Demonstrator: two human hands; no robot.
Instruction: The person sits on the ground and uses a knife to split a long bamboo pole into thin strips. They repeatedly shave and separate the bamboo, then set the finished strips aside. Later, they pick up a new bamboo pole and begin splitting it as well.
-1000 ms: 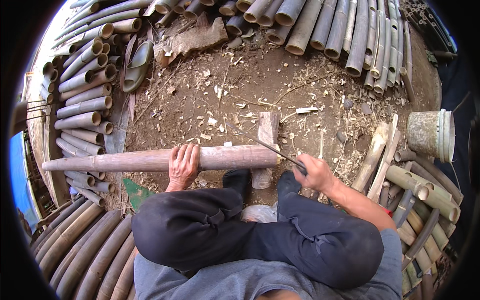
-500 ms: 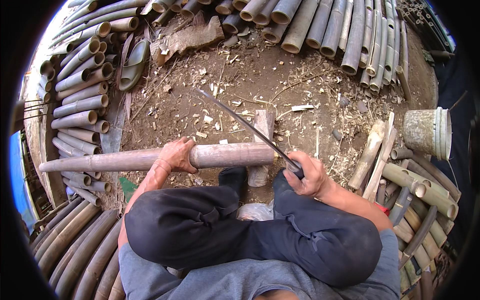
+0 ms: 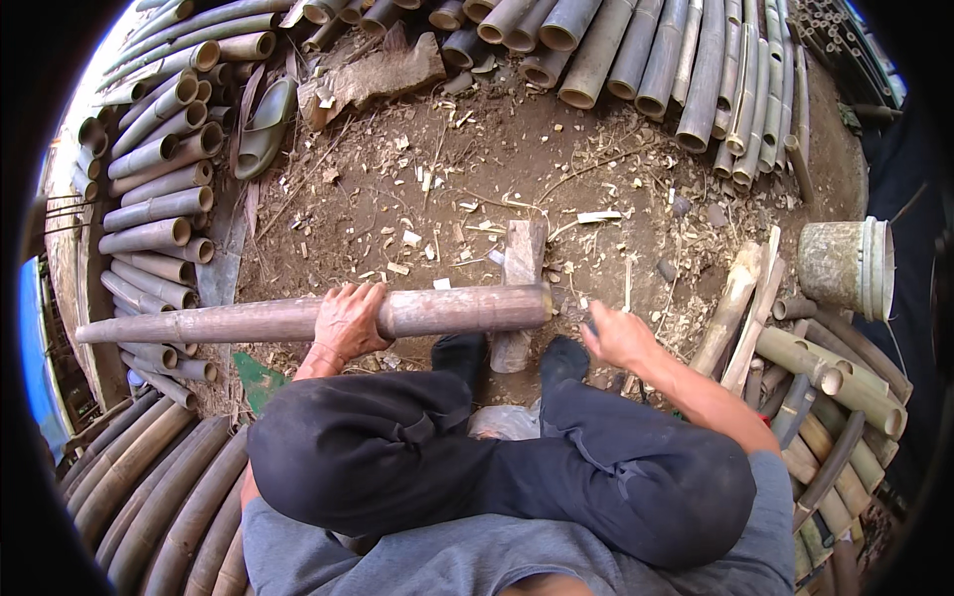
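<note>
A long bamboo pole point(image 3: 457, 311) lies crosswise in front of my knees. Near its middle, my left hand point(image 3: 350, 320) is wrapped over it from above. Beneath the pole's right end is a short wooden block point(image 3: 524, 253) on the ground. Just right of that end, my right hand point(image 3: 618, 336) is closed round the dark handle of a machete point(image 3: 593, 321). Its blade can barely be made out now, seen nearly edge-on or smeared by motion beside the pole's cut end. My feet, in dark socks, rest on either side of the block.
Stacked bamboo tubes point(image 3: 159, 204) line the left, with more bamboo point(image 3: 676, 70) at the far side. Split pieces point(image 3: 835, 372) and a dirty bucket point(image 3: 845, 268) stand at right. Wood chips litter the dirt. A green sandal point(image 3: 266, 129) lies far left.
My right hand has swung the machete down from its raised, slanted position toward the pole's right end. The pole has shifted slightly right, with my left hand still around it.
</note>
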